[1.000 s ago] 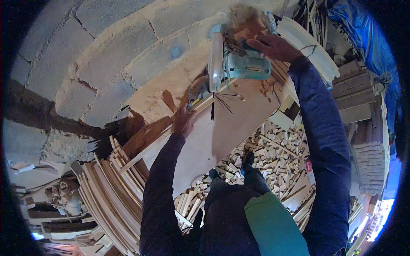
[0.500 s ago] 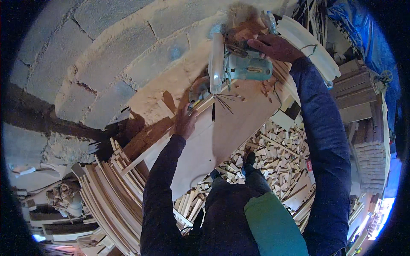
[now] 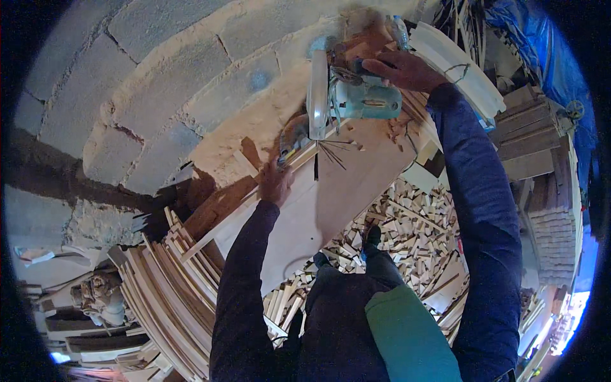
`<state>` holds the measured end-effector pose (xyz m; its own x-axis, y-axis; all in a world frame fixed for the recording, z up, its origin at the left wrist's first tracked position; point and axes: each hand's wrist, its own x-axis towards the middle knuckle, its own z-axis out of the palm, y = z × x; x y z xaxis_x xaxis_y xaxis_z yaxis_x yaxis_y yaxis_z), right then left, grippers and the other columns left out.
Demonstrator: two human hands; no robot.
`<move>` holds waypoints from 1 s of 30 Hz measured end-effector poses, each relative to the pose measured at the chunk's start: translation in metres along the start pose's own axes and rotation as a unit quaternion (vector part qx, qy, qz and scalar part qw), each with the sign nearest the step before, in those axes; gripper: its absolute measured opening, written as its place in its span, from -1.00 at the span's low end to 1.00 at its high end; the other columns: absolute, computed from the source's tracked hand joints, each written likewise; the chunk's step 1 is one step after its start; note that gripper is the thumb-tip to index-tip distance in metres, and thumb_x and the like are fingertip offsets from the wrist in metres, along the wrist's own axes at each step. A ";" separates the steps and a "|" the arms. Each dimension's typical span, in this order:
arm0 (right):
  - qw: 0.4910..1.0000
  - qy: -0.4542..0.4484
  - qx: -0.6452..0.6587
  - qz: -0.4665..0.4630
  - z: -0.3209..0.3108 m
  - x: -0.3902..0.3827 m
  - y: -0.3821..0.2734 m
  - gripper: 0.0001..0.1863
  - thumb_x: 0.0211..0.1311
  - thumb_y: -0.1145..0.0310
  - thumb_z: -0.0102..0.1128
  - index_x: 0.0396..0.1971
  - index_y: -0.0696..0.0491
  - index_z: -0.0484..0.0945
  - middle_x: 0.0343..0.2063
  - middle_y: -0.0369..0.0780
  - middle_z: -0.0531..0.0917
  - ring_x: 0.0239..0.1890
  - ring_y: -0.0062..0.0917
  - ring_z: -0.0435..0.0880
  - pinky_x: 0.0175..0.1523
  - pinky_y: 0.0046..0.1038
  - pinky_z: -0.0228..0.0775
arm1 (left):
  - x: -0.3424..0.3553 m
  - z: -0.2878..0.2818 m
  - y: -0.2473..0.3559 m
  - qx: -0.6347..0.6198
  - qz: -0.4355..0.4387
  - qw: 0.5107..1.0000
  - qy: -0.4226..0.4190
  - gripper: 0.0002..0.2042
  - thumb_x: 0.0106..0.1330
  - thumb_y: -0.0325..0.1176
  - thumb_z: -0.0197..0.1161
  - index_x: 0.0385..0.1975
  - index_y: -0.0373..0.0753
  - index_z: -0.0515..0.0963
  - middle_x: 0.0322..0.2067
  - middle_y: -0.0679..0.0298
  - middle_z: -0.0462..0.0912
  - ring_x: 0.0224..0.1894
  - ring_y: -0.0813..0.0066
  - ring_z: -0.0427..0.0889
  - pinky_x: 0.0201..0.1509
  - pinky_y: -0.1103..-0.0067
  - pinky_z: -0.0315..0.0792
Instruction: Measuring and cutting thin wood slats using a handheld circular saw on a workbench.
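On a pale wooden worktop (image 3: pixel 280 239) in front of me stands a miter saw with a teal motor housing (image 3: pixel 369 102) and an upright blade guard (image 3: pixel 317 95). My right hand (image 3: pixel 407 69) is closed over the dark handle area at the back of the saw head; part of the grip is hidden behind the fingers. My left hand (image 3: pixel 275 183) grips light wood strips (image 3: pixel 302 156), which run under the guard along the saw's fence. Whether the blade touches them I cannot tell. Thin dark slots fan out on the worktop below the guard.
Wood offcuts (image 3: pixel 414 216) heap on the floor around my feet. Long strips (image 3: pixel 168 286) lie stacked at left, more boards (image 3: pixel 528 137) at right. A block wall (image 3: pixel 184 76) rises behind the saw. A plastic bottle (image 3: pixel 400 32) stands beside the saw.
The saw head and my right hand have shifted very slightly to the left. My left hand stays at about the same spot on the wood strips.
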<state>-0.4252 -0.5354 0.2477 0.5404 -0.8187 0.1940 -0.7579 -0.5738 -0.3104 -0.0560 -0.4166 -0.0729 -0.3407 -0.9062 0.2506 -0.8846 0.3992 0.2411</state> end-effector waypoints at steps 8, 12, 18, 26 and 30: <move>0.999 0.024 -0.016 -0.045 0.000 -0.003 -0.008 -0.37 0.45 -0.22 -0.09 -0.01 0.09 0.58 -0.25 -0.12 0.63 -0.21 -0.33 0.65 -0.03 -0.29 0.46 | -0.001 0.007 -0.006 -0.020 0.015 0.998 0.065 -0.76 0.19 -0.34 0.33 -0.16 -0.19 0.59 0.27 -0.07 0.31 0.19 -0.18 0.38 0.19 0.05 0.31; 1.000 -0.011 0.001 -0.016 -0.001 -0.003 -0.010 -0.32 0.45 -0.26 -0.13 0.05 0.11 0.55 -0.20 -0.09 0.64 -0.13 -0.29 0.65 0.01 -0.28 0.45 | -0.002 0.007 -0.008 -0.015 0.013 0.999 0.039 -0.70 0.16 -0.35 0.33 -0.13 -0.26 0.53 0.21 -0.10 0.33 0.19 -0.17 0.36 0.18 0.06 0.30; 0.999 -0.039 0.024 0.022 -0.004 -0.004 -0.015 -0.29 0.43 -0.27 -0.10 0.05 0.16 0.51 -0.16 -0.04 0.64 -0.05 -0.25 0.64 0.06 -0.28 0.43 | -0.001 0.011 -0.012 -0.010 0.025 0.999 0.036 -0.67 0.16 -0.37 0.33 -0.09 -0.28 0.50 0.20 -0.10 0.33 0.19 -0.18 0.36 0.19 0.04 0.29; 1.000 0.006 -0.022 0.010 0.000 -0.007 -0.023 -0.34 0.43 -0.22 -0.06 -0.02 0.16 0.57 -0.21 -0.01 0.67 -0.10 -0.14 0.66 0.00 -0.19 0.46 | 0.001 0.001 -0.006 -0.008 0.016 0.999 0.047 -0.71 0.16 -0.38 0.33 -0.13 -0.28 0.52 0.18 -0.09 0.36 0.14 -0.16 0.40 0.15 0.06 0.31; 0.992 0.072 -0.085 -0.061 0.000 -0.004 -0.021 -0.38 0.43 -0.21 -0.04 0.03 0.08 0.61 -0.19 0.01 0.69 -0.11 -0.09 0.68 0.01 -0.15 0.50 | 0.004 -0.003 -0.004 -0.024 -0.002 1.000 0.007 -0.76 0.17 -0.38 0.32 -0.18 -0.28 0.54 0.16 -0.12 0.38 0.08 -0.15 0.44 0.09 0.06 0.35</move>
<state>-0.4114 -0.5202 0.2533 0.5842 -0.7299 0.3550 -0.7471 -0.6545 -0.1163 -0.0528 -0.4210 -0.0703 -0.3323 -0.9057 0.2632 -0.8698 0.4022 0.2857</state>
